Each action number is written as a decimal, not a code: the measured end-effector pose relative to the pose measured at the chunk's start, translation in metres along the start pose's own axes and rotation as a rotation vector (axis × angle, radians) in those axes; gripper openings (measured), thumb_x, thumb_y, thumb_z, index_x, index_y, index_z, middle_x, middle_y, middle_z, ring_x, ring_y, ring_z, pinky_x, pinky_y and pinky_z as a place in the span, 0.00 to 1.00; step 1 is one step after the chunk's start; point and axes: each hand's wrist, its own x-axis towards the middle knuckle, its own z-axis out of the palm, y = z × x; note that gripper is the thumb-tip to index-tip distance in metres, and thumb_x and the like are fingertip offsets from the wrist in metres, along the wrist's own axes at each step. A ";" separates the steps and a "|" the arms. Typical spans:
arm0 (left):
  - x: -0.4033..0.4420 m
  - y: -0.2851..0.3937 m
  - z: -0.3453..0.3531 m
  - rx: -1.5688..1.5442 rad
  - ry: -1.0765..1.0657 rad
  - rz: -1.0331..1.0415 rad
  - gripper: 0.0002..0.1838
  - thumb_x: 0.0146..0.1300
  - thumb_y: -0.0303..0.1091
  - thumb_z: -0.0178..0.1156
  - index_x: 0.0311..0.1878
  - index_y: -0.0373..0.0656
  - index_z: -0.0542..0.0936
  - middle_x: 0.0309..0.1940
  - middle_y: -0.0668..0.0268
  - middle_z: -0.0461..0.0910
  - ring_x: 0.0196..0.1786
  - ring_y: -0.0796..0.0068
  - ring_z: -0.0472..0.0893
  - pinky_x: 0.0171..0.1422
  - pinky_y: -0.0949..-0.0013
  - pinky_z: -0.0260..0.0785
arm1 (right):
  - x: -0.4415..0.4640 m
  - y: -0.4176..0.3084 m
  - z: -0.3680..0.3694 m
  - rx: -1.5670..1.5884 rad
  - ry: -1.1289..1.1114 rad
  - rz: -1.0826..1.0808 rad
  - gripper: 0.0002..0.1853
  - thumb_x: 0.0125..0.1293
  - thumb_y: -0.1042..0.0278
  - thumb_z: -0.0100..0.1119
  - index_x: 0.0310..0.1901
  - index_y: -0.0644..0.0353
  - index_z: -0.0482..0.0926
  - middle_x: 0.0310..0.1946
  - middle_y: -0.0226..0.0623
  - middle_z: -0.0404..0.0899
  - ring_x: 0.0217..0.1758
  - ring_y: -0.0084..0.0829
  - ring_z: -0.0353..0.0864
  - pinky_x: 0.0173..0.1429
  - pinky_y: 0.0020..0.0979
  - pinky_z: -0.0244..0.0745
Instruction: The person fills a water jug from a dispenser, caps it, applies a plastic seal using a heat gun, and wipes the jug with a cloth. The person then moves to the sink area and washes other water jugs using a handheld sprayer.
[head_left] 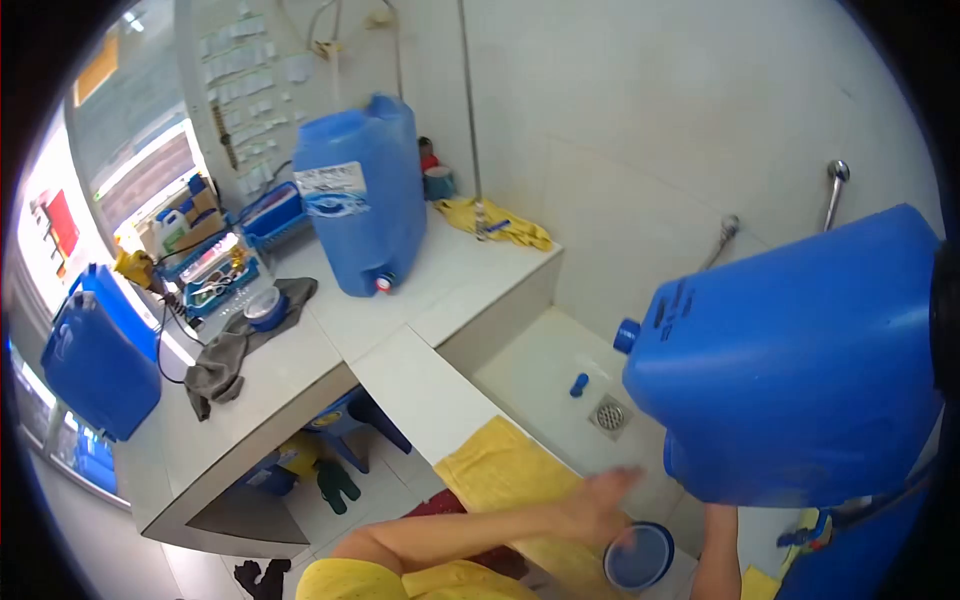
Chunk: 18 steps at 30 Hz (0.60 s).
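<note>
A large blue water jug (790,360) lies tilted on its side at the right, its blue cap (627,336) facing left. The forearm of my right arm (716,555) reaches up beneath this jug; the hand itself is hidden behind it. My left hand (595,508), slightly blurred, is empty with fingers apart. It hovers over the ledge edge, just above a round blue-rimmed tub (638,556). Under my left forearm lies a yellow cloth (505,462) on the white tiled ledge.
Another blue jug (365,200) stands upright on the counter under a running tap. A tiled basin (540,370) holds a small blue object (579,385) beside the drain (609,416). Further left are a grey cloth (215,370), baskets of supplies (215,275) and more blue jugs (100,355).
</note>
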 end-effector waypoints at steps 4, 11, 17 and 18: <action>0.049 -0.003 -0.146 -1.189 0.555 -0.299 0.47 0.63 0.68 0.47 0.75 0.47 0.47 0.67 0.55 0.60 0.66 0.61 0.65 0.70 0.56 0.55 | -0.010 -0.019 0.048 0.676 0.342 0.545 0.30 0.71 0.46 0.43 0.65 0.60 0.64 0.61 0.43 0.69 0.62 0.41 0.69 0.63 0.41 0.68; 0.077 -0.055 -0.222 -1.340 0.668 -0.296 0.28 0.68 0.47 0.54 0.66 0.44 0.64 0.55 0.59 0.72 0.58 0.69 0.73 0.59 0.64 0.69 | 0.013 -0.020 0.135 0.784 0.180 0.720 0.27 0.72 0.49 0.41 0.62 0.63 0.65 0.57 0.43 0.72 0.58 0.41 0.72 0.61 0.42 0.71; 0.056 -0.079 -0.250 -1.375 0.660 -0.172 0.25 0.69 0.30 0.47 0.69 0.44 0.61 0.62 0.57 0.68 0.59 0.69 0.73 0.59 0.69 0.70 | 0.008 0.011 0.175 0.754 0.204 0.737 0.26 0.72 0.49 0.41 0.60 0.63 0.68 0.55 0.42 0.74 0.56 0.40 0.74 0.58 0.41 0.74; 0.054 -0.083 -0.254 -1.379 0.668 -0.140 0.26 0.68 0.30 0.46 0.69 0.43 0.60 0.66 0.55 0.65 0.61 0.68 0.71 0.61 0.70 0.68 | 0.008 0.020 0.178 0.785 0.182 0.700 0.26 0.73 0.49 0.41 0.61 0.62 0.68 0.55 0.41 0.74 0.56 0.40 0.74 0.57 0.40 0.75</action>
